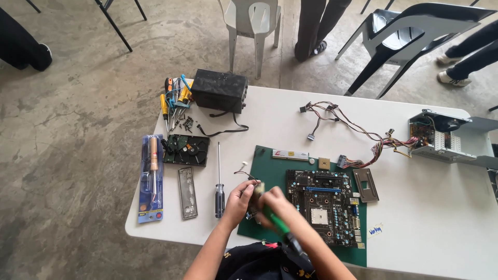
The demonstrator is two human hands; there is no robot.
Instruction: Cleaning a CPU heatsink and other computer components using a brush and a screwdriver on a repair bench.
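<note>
Two hands meet over the left edge of the green mat (270,166), at about 9 o'clock from the motherboard (324,205). The left hand (239,199) is closed around a small dark component (252,210) with a thin wire lead (243,171) trailing toward 11 o'clock. The right hand (274,205) grips a green-handled screwdriver (277,224), tip toward the component. The component appears light, rigid and likely fragile; hold it by its body edges, never by the lead. The screwdriver handle looks smooth, so a full-palm grip suits it. A long screwdriver (219,181) lies on the tabletop (430,207) at 9 o'clock.
</note>
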